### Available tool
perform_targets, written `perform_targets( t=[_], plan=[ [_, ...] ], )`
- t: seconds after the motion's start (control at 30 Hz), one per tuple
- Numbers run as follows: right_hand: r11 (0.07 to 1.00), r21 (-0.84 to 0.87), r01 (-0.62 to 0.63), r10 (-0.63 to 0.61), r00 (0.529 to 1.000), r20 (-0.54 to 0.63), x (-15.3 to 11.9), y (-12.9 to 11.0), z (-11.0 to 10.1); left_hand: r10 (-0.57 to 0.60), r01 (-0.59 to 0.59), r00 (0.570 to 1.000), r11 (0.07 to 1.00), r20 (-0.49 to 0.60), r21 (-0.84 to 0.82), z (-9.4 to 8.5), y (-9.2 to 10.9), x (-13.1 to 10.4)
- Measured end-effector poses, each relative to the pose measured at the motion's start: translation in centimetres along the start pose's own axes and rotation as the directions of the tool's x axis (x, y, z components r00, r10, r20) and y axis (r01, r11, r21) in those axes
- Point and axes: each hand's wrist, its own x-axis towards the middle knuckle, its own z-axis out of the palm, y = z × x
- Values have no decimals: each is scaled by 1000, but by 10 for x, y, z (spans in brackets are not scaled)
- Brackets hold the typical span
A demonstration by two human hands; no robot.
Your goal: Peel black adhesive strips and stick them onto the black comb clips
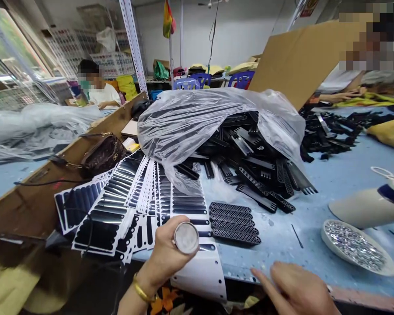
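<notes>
My left hand (165,258), with a gold bangle at the wrist, is closed around a small round jar (186,238). Its pale grey round end faces me; whether that is a lid or its contents I cannot tell. A white sheet (201,271) with dark dots hangs over the table edge below the jar. My right hand (297,288) is at the table's front edge, one finger stretched out, the others bent, nothing visible in it. Several black pieces with a mesh pattern (234,224) lie side by side between and beyond my hands. Fanned sheets of black strips (105,214) lie left.
A plastic bag (183,118) spills black comb-like pieces (259,170) across the blue table (282,236). At right are a bowl of shiny small bits (354,247) and a white cup (357,205). A brown handbag (101,155) sits by a board. Two people sit farther back.
</notes>
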Motion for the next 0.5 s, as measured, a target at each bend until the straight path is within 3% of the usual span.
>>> perform_targets(
  t=[0.1,0.2,0.43,0.5],
  plan=[
    [968,-251,31,-50,996,-70,-1,35,10,25,-25,1000,1000,-19,4,-1,3,4],
    [947,-321,-10,2,1000,-24,-6,53,18,41,-41,999,999,-27,24,0,3,-1],
    [967,-249,-55,57,998,-1,-11,46,18,96,-90,994,991,-55,104,0,0,-9],
    [980,-189,-56,48,998,-44,-4,37,14,73,-69,997,992,-40,103,2,2,-10]
  ],
)
